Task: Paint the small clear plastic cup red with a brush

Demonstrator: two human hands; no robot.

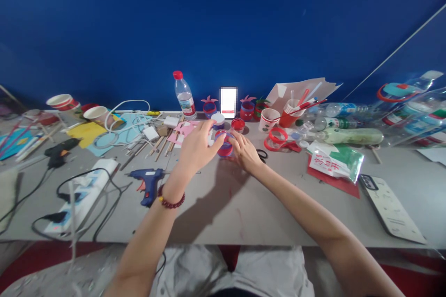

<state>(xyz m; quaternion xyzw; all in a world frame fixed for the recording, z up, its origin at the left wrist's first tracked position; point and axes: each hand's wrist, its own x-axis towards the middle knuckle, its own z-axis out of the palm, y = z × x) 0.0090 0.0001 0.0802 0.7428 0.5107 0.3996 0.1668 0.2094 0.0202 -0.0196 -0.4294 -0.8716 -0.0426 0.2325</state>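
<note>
A small red and purple-blue cup stands on the table between my hands. My left hand is over its left side, with thumb and fingers stretched apart and the thumb near the rim. Against the right side of the cup, the bent fingers of my right hand are pressed. Just behind are a white-topped jar and a small tub of red paint or paste. Black scissors lie partly hidden by my right hand.
A blue glue gun and a white power strip with cords lie left. A water bottle, a lit phone and decorated cups stand behind. Plastic bottles, a packet and red tape are right.
</note>
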